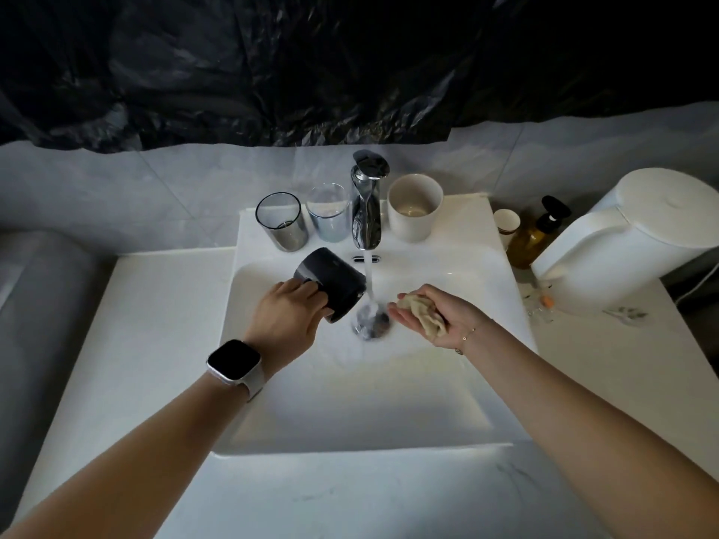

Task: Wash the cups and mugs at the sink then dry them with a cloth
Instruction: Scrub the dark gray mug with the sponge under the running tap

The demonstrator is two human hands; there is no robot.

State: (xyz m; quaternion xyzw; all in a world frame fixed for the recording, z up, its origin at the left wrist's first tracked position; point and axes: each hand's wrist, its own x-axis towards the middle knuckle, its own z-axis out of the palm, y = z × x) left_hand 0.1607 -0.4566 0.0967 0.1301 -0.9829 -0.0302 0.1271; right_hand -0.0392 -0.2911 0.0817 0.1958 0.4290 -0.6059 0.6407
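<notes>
My left hand (290, 315) grips a black mug (332, 282) by its handle side, tilted over the white sink (350, 402), with its mouth close to the running water (369, 285). My right hand (439, 315) holds a crumpled beige cloth (422, 311) to the right of the stream, above the drain (371, 322). On the ledge behind stand a smoky glass (282, 223), a clear glass (328, 217) and a white cup (414, 208), either side of the chrome tap (367, 204).
A small paper cup (505, 223), an amber pump bottle (535, 235) and a white kettle (630, 243) stand on the counter to the right. Black plastic sheeting covers the wall above. White countertop (155, 324) runs left of the sink.
</notes>
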